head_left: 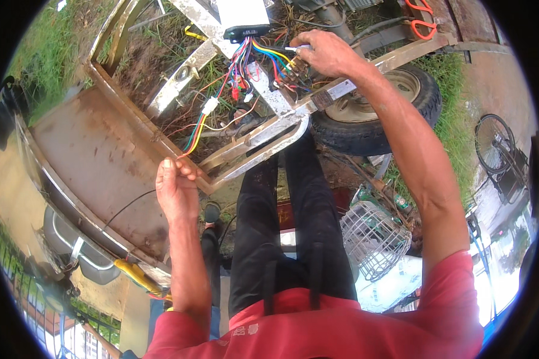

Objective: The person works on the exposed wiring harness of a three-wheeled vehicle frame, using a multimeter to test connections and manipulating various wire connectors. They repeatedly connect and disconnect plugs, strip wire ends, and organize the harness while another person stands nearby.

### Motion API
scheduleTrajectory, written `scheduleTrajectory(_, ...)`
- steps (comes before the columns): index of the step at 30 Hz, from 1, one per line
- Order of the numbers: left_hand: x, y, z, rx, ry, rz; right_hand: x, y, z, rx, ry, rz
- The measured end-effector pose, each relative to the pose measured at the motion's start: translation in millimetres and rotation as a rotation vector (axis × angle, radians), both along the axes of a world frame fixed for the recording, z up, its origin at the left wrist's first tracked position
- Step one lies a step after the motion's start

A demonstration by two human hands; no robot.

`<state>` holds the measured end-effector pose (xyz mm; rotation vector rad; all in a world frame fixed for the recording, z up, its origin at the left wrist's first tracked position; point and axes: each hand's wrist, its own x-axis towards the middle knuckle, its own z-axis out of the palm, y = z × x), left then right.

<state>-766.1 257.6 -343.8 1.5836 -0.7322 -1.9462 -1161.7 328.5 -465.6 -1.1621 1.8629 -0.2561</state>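
My left hand [175, 182] pinches the end of a thin red wire beside a rusty frame rail, at the bundle of coloured wires [194, 131] with a white plug [209, 106]. The bundle runs from a black controller box [245, 31] on the metal frame [269, 90]. My right hand [320, 51] is above a brown terminal block [294, 72] with wires on it, its fingers curled on a small whitish item that I cannot make out. A dark cable passes near my left wrist.
A rusty panel [84, 173] lies left. A wheel [374, 131] sits under the frame, with orange-handled tool [422, 27] above. A wire basket [374, 239], a bicycle [494, 149] and grass surround it. Another person's foot [211, 212] shows beside my legs.
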Motion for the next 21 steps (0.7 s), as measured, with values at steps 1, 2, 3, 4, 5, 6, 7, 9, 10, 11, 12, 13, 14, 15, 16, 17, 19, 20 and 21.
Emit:
scheduleTrajectory(1,1,-1,-1,-0.005,0.002,0.002,-1,0,0,-0.045,0.026,-0.014)
scheduleTrajectory(2,1,-2,-3,-0.009,0.004,0.003,-4,-1,1,-0.068,0.026,-0.039)
scheduleTrajectory(3,2,-4,-4,-0.013,0.007,0.003,-9,-2,4,-0.091,0.026,-0.065)
scheduleTrajectory(4,2,-6,-6,-0.026,-0.004,0.003,-14,-3,6,-0.113,0.026,-0.091)
scheduleTrajectory(5,2,-9,-9,-0.038,-0.015,0.002,-20,-5,3,-0.141,0.090,-0.071)
scheduleTrajectory(6,3,-11,-12,-0.050,-0.025,0.000,-24,-7,2,-0.182,0.045,-0.117)
scheduleTrajectory(7,3,-15,-15,-0.050,-0.031,0.016,-28,-9,1,-0.223,0.000,-0.164)
scheduleTrajectory(9,7,-22,-20,-0.056,-0.049,0.058,-27,-26,38,-0.111,-0.334,-0.435)
scheduleTrajectory(10,5,-26,-23,-0.048,-0.073,0.084,-24,-29,37,-0.115,-0.319,-0.475)
scheduleTrajectory(11,3,-30,-25,-0.040,-0.098,0.110,-22,-32,32,-0.119,-0.304,-0.515)
scheduleTrajectory(12,2,-35,-27,-0.031,-0.123,0.138,-22,-33,26,-0.122,-0.290,-0.553)
scheduleTrajectory(13,4,-39,-30,-0.026,-0.117,0.121,-22,-32,16,-0.120,-0.402,-0.627)
scheduleTrajectory(14,3,-40,-33,-0.020,-0.163,0.102,-22,-30,6,-0.120,-0.383,-0.604)
scheduleTrajectory(15,1,-42,-35,-0.016,-0.212,0.084,-21,-29,-3,-0.120,-0.368,-0.579)
scheduleTrajectory(16,-1,-45,-37,-0.013,-0.260,0.067,-19,-26,-12,-0.121,-0.352,-0.554)
scheduleTrajectory(17,2,-46,-42,-0.019,-0.328,0.028,-13,-19,-24,-0.196,-0.297,-0.492)
scheduleTrajectory(19,8,-47,-51,-0.033,-0.469,-0.040,-10,-16,-20,-0.173,-0.257,-0.463)
scheduleTrajectory(20,11,-45,-53,-0.231,-0.637,-0.149,-8,-15,-19,-0.161,-0.236,-0.449)
scheduleTrajectory(21,0,-41,-50,-0.429,-0.795,-0.266,-7,-10,-23,-0.195,-0.201,-0.442)
